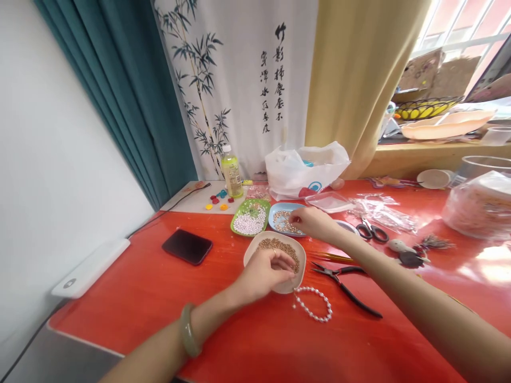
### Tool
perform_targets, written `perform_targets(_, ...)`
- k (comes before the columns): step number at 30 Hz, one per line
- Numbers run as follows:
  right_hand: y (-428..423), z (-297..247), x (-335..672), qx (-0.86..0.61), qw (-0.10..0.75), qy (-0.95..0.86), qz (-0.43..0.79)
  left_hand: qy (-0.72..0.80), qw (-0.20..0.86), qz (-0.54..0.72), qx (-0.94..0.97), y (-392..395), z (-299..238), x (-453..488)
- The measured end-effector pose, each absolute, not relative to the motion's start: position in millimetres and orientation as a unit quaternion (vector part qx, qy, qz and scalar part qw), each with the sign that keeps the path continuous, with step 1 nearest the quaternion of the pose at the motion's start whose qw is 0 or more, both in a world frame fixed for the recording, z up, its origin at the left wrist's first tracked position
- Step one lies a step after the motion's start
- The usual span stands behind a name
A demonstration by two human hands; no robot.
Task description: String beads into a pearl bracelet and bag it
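Before the cream rounded square tray (302,258), the glossy red table (247,340) gives wide open room down to its near edge. Near the tray's lower right corner lies a looped strand of white pearl-like beads (328,306), one end just below the left fingers. To the tray's right, black-handled metal pliers (332,272) lie open and limit the room; to its left, bare surface reaches a dark flat phone (187,247).

The left hand (263,274) is held palm down over the tray's front part and its small gold beads (278,244), fingers bent, the thumb near them; I cannot tell whether they pinch something. Beyond the tray, the right hand (313,223) reaches to a pale blue tray (291,206), fingers pointing down at its gold beads; whether their tips are closed, I cannot tell. Behind the cream tray, leftward, is a green tray (239,213) with pale beads.
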State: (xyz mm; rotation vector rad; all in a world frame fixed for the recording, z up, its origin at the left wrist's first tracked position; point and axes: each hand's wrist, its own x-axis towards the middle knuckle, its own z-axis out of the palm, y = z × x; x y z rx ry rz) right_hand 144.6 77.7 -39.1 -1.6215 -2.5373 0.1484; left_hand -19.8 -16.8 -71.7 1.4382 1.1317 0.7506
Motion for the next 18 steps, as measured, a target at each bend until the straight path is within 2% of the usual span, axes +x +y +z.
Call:
perform_targets(5, 107.7, -56.3, 131.9, -0.547, -0.011, -0.837, 0.027, 0.500, 0.464, 0.318, 0.658, -10.6, -78.7, -24.5)
perform_targets(9, 112.4, -62.0, 130.8, -0.544, -0.039, -0.838, 0.013, 0.521, 0.415, 0.296, 0.685, -9.9, -76.2, -26.2)
perform_targets(14, 108.8, -64.6, 136.2, -0.545, -0.021, -0.838, 0.007, 0.535, 0.385, 0.278, 0.699, -6.5, -75.5, -27.8)
perform_targets(18, 105.2, -63.6, 145.7, -0.548, 0.032, -0.836, 0.019, 0.534, 0.376, 0.279, 0.703, -2.4, -82.3, -29.6)
